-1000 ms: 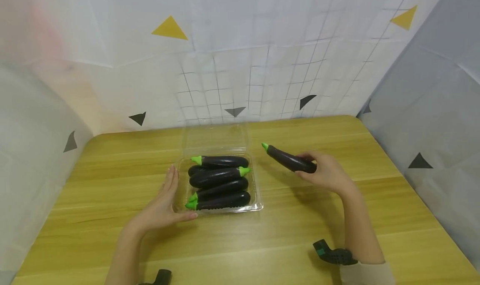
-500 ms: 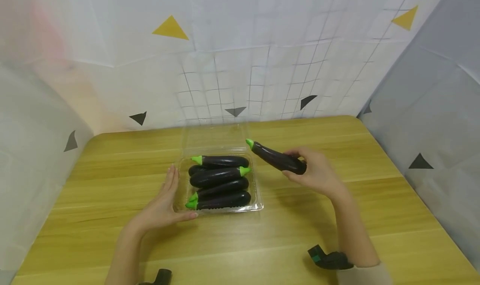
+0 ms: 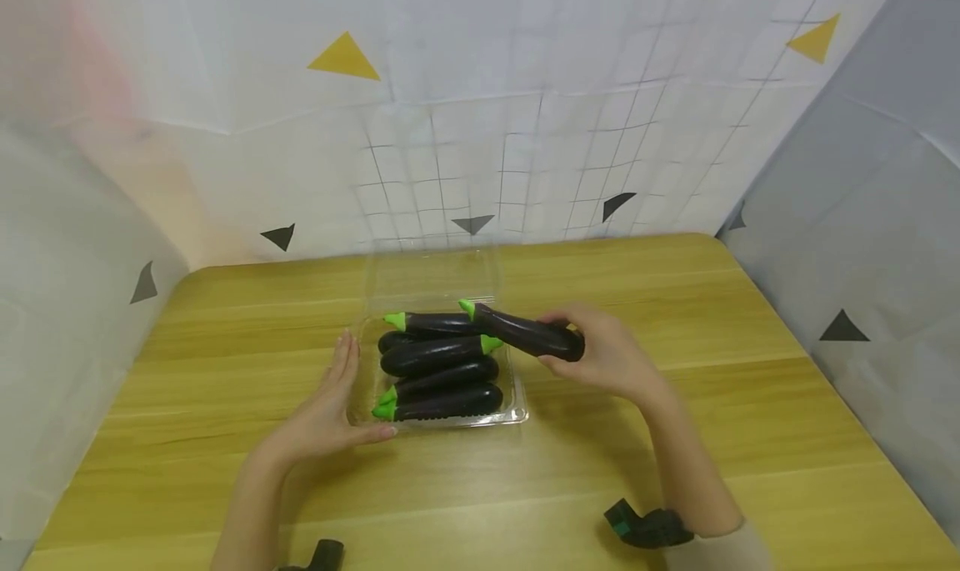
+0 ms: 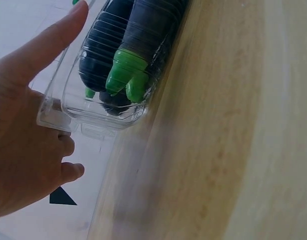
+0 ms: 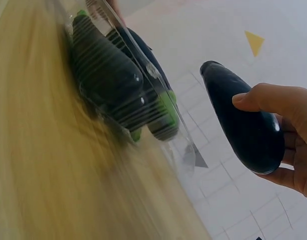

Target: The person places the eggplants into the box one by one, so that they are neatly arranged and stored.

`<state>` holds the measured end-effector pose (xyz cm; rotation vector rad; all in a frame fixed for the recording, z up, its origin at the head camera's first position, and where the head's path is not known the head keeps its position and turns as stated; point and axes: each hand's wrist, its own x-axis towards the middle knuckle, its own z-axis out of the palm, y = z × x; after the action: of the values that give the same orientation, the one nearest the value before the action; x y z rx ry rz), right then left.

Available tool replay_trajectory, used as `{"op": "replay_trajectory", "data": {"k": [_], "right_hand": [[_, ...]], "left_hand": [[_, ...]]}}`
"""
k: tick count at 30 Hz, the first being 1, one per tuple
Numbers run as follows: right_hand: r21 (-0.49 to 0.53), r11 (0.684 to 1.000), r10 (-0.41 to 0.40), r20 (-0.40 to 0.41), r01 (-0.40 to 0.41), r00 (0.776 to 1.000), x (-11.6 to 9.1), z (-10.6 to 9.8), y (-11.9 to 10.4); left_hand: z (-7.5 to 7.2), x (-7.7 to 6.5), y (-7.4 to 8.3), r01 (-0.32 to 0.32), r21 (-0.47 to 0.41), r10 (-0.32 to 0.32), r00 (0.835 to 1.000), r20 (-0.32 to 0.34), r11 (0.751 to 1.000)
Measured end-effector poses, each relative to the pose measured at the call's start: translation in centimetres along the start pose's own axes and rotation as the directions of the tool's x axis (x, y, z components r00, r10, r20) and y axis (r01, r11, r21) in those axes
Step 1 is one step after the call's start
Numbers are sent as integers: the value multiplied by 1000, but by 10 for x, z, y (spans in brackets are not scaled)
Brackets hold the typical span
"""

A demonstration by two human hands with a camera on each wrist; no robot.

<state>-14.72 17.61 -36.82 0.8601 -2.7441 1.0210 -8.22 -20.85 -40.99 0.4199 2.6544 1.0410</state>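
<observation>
My right hand (image 3: 611,354) pinches a dark purple eggplant (image 3: 525,331) by its thick end. Its green stem tip points left, overlapping the back right part of a clear plastic box (image 3: 517,413) in the head view. Thumb and fingers lie on opposite sides of this eggplant (image 5: 243,120) in the right wrist view. Several other eggplants (image 3: 438,356) lie in the box, their green stems facing both ways. My left hand (image 3: 322,421) rests against the box's left side with long fingers, thumb spread along the front left corner. The left wrist view has the thumb (image 4: 56,42) at the rim.
The box's transparent lid (image 3: 431,275) stands raised behind it, near the white backdrop (image 3: 300,162). Wood-grain tabletop (image 3: 712,321) extends around the box. Fabric walls (image 3: 847,246) close in both sides. A black wrist device (image 3: 648,525) sits on my right forearm.
My right hand has carried the eggplant leftward from beside the box until its stem end is over the back right of it. The left hand has stayed at the box's left side.
</observation>
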Motion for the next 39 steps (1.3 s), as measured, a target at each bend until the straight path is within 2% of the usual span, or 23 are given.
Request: {"op": "replay_trajectory", "data": {"k": [6, 14, 26, 32, 39], "right_hand": [[-35, 996, -79, 14, 79, 997, 10, 7, -11], [-60, 980, -189, 43, 192, 981, 22, 22, -25], [-68, 978, -187, 135, 198, 973, 30, 40, -42], [-59, 977, -188, 210, 204, 959, 34, 57, -48], [-73, 965, -230, 236, 253, 944, 37, 77, -54]], "left_hand": [[0, -2, 0, 6, -19, -6, 1000, 2, 1000], [0, -1, -1, 3, -1, -3, 1000, -3, 1000], [-1, 3, 1, 1, 5, -1, 1000, 1, 1000], [-1, 2, 1, 2, -7, -2, 1000, 3, 1000], [-1, 1, 1, 18, -12, -17, 1000, 7, 1000]]}}
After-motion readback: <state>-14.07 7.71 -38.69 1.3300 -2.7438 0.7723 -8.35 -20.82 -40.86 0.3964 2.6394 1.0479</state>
